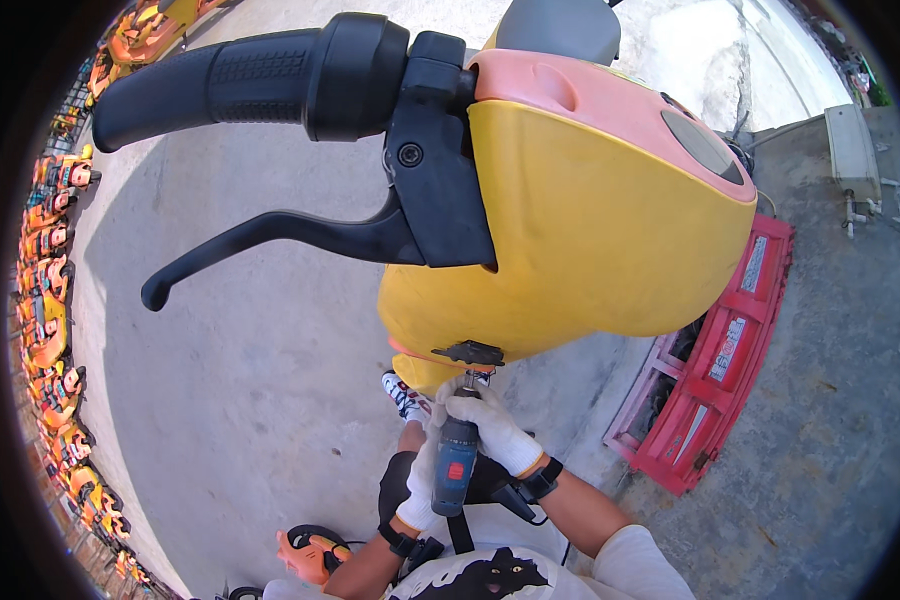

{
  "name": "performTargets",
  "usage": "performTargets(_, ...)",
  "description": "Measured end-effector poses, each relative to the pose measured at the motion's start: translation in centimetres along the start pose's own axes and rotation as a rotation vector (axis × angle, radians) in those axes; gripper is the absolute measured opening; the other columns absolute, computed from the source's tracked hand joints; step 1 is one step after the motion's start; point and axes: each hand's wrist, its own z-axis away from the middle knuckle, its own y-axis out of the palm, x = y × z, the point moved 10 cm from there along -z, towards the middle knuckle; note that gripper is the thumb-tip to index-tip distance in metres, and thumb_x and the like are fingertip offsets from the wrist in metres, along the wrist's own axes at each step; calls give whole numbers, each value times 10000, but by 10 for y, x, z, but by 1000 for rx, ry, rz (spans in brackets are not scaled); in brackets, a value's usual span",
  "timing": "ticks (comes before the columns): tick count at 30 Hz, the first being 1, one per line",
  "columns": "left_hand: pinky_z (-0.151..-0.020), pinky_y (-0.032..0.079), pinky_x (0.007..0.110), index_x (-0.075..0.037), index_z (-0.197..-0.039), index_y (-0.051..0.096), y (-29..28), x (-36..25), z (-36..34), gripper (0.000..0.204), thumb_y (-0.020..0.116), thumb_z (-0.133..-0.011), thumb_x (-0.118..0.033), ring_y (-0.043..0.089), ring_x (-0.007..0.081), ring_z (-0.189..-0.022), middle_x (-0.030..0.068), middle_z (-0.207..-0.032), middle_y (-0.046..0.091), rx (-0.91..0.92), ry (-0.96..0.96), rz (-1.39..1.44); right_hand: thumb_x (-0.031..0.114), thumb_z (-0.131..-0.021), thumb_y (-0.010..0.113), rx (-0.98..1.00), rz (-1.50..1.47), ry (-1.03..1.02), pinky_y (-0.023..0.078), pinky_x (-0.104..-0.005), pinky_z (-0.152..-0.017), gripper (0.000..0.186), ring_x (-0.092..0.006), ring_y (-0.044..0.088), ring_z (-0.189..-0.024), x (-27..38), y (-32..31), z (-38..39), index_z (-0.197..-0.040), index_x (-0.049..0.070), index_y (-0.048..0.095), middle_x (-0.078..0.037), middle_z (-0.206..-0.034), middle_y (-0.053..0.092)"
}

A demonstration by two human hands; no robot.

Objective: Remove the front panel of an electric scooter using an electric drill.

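Observation:
A blue and black cordless drill (456,458) with a red patch points away from me. Its tip is up against a small black bracket (472,353) on the underside of the yellow scooter body (580,240). My left hand (425,482), in a white knit glove, is closed along the drill's left side; the handle underneath is hidden. My right hand (500,428), gloved too, has its fingers curled over the front end by the chuck. Above us hang the scooter's black handlebar grip (255,78) and brake lever (280,228).
A pink panel (620,105) covers the scooter's top. On the right a red slatted crate (725,350) lies on the concrete, with a white box (852,150) beyond. An orange scooter part (315,553) is at lower left. Rows of orange ride-on vehicles (55,300) line the left.

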Motion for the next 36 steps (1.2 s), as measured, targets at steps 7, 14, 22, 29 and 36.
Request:
performTargets(7, -660, 517, 376, -53, -1126, 610, 49, -81, -11, 345, 742, -809, -67, 658, 287, -764, 98, -869, 657, 18, 690, -1021, 156, -920, 625, -45, 21, -16, 535, -359, -699, 94, -233, 642, -697, 4, -15, -17, -914, 78, 574, -77, -762, 635)
performTargets(14, -637, 512, 407, -55, -1073, 598, 36, -78, -21, 359, 778, -767, -105, 658, 315, -750, 110, -856, 653, 23, 608, -952, 166, -899, 630, -34, 35, -32, 527, -363, -673, 110, -240, 637, -677, 5, -7, -17, -870, 81, 568, -81, -730, 621)
performTargets(22, -656, 531, 375, -61, -1101, 607, 9, -63, -24, 348, 754, -785, -64, 667, 281, -747, 84, -854, 656, -24, 519, -745, 196, -906, 618, 11, 40, -15, 525, -358, -664, 128, -234, 635, -671, -4, -7, -23, -870, 82, 571, -72, -727, 620)
performTargets(29, -692, 539, 364, -51, -1098, 627, -16, -53, -14, 342, 758, -783, -63, 664, 264, -756, 73, -859, 654, -160, 434, -674, 208, -924, 611, -86, -50, 83, 531, -355, -666, 136, -212, 634, -673, -1, 2, -13, -865, 91, 572, -49, -719, 619)
performTargets(36, -721, 516, 419, -35, -1110, 630, 104, -122, 28, 357, 755, -784, -109, 643, 326, -847, 121, -903, 645, -19, 867, -1679, 184, -900, 613, -122, 131, 18, 533, -357, -687, 127, -206, 628, -662, 17, -17, -14, -826, 92, 568, -47, -712, 614)
